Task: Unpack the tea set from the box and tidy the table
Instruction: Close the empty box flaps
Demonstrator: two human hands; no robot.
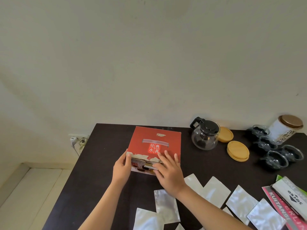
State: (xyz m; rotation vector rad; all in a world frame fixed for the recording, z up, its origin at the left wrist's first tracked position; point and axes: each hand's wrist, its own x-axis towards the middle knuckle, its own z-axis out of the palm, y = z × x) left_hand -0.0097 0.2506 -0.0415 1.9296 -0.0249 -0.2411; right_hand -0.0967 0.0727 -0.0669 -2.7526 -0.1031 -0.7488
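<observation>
Silver foil pouches point(167, 205) lie scattered along the near edge of a dark surface point(99, 163), beside printed packets point(289, 198) at far right, one lettered "KUITANSI". A white canister point(284, 128) with a bronze-coloured lid stands against the pale wall point(149, 55). At left, plugs sit in a wall socket point(78, 140) above a light floor point(33, 193).

silver pouches point(146, 219) cut by bottom edge, booklet point(289, 201) cropped right
</observation>
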